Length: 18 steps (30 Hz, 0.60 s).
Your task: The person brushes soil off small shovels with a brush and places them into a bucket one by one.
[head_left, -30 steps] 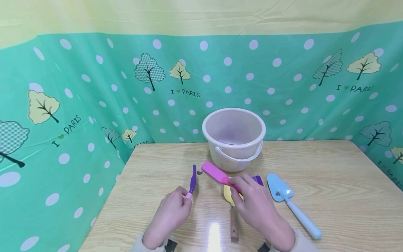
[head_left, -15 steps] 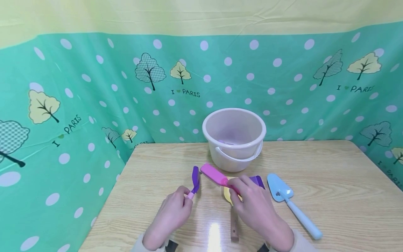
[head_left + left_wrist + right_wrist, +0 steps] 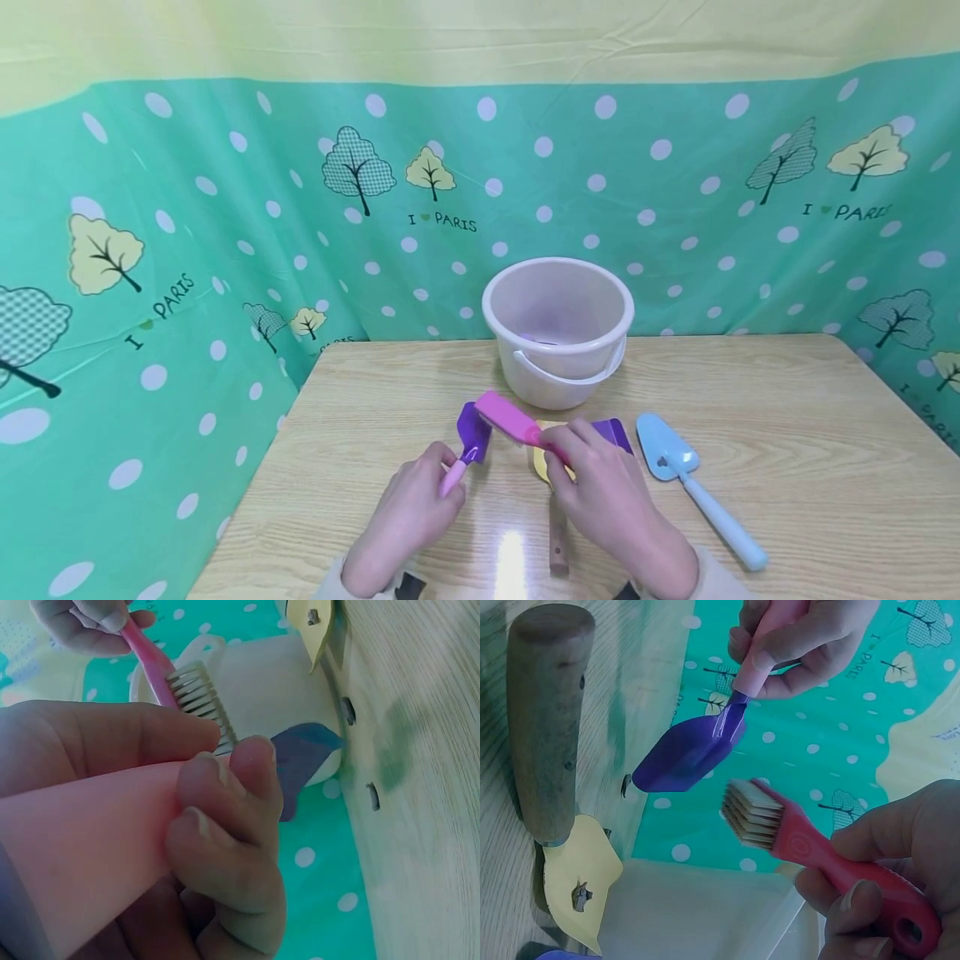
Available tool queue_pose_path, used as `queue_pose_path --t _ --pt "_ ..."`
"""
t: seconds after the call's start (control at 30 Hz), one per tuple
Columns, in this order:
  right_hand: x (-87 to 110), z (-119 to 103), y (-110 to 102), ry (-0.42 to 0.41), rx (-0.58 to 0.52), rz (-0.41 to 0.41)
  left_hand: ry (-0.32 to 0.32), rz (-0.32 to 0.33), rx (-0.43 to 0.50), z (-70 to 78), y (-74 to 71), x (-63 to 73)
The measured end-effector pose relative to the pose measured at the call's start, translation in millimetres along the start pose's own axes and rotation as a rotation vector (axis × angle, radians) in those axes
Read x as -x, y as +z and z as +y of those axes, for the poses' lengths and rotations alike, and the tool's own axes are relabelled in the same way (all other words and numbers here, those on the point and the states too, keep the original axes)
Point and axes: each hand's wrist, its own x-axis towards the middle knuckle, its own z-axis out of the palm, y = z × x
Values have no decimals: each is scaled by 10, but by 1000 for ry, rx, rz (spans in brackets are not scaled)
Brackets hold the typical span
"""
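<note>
My left hand (image 3: pixel 412 504) grips the pink handle of a small trowel with a purple blade (image 3: pixel 472 432). In my right hand (image 3: pixel 596 475) is a pink brush (image 3: pixel 508 417) with pale bristles (image 3: pixel 751 814). The brush head overlaps the blade in the head view; the right wrist view shows a small gap between bristles and blade (image 3: pixel 690 754). Partly behind the right hand lies a yellow trowel (image 3: pixel 542 462) with a wooden handle (image 3: pixel 547 720) and a dark clump on its blade. Beside it, a purple blade (image 3: pixel 615 433) shows only in part.
A white bucket (image 3: pixel 555 375) stands at the back, with something purplish inside. To the right lies a light blue trowel (image 3: pixel 667 442) bearing a dark clump. Small dark clumps (image 3: pixel 348 711) lie on the wooden table (image 3: pixel 337 433). A green patterned curtain (image 3: pixel 420 283) hangs behind.
The left hand has turned the purple trowel from edge-on to a broad view of its blade. The brush has shifted slightly left, and its head now overlaps the blade.
</note>
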Motion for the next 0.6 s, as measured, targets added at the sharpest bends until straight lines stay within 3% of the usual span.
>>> queue_pose_path --t 0.3,0.6 --pt "0 -20 17 -2 -7 -21 20 2 -8 -8 1 -14" --pt "34 -71 76 39 -186 -110 7 -6 6 18 -6 -13"
